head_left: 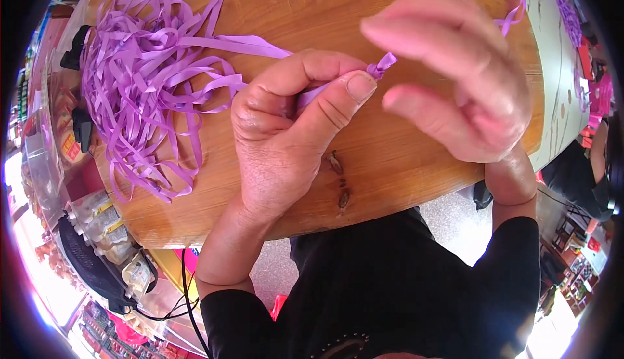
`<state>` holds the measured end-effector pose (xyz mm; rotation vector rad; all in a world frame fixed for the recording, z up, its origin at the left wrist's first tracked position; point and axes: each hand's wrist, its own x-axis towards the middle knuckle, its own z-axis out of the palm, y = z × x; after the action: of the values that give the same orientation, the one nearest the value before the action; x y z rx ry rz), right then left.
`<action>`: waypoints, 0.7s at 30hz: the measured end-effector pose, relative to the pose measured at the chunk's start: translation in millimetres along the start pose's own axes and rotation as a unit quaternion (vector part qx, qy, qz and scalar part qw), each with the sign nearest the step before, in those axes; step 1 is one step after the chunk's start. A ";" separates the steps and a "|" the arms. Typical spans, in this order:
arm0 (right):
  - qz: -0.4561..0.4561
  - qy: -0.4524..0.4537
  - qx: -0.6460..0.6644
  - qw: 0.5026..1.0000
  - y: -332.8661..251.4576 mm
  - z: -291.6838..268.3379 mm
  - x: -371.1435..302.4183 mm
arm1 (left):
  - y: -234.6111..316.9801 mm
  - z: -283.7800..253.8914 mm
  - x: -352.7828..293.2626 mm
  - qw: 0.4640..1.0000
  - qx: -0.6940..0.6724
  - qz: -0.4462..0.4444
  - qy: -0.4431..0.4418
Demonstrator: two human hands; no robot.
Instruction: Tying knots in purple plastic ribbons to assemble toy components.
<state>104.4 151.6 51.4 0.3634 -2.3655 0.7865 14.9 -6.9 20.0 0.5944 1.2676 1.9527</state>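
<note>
My left hand [292, 118] pinches a purple ribbon between thumb and forefinger. The ribbon's knotted end [382, 66] sticks out past the thumb tip, toward the right. From the other side of the hand, purple ribbon [253, 44] runs left into a large loose heap of purple ribbons [140, 86] on the wooden table. My right hand [461, 73] is raised just right of the knot, thumb and fingers apart, with nothing visible between them.
The wooden table [390, 164] lies under both hands. More purple ribbon [517, 11] is at its far right, beside a white surface [562, 66]. Black clips [81, 128] sit at the left edge. Packets [107, 226] and a black cable [188, 294] are at lower left. Another person [578, 173] is at right.
</note>
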 end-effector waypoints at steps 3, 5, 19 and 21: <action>-0.039 -0.016 -0.080 0.996 1.3 7.6 -1.0 | -5.2 -5.0 1.2 0.999 -0.023 0.016 -0.035; -0.018 0.001 -0.093 0.996 -1.4 9.9 -3.0 | -1.2 -3.6 -0.4 1.000 -0.006 -0.001 -0.020; 0.010 0.021 0.020 1.000 0.6 1.9 -2.5 | 2.9 -10.2 2.0 0.978 0.188 0.091 -0.020; 0.016 0.014 0.020 1.000 -0.5 0.5 -2.7 | 3.3 -9.7 1.4 0.974 0.204 0.101 -0.017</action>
<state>106.5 151.0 49.6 0.3290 -2.3375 0.8483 6.1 -12.3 19.0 0.9896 1.6573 1.8372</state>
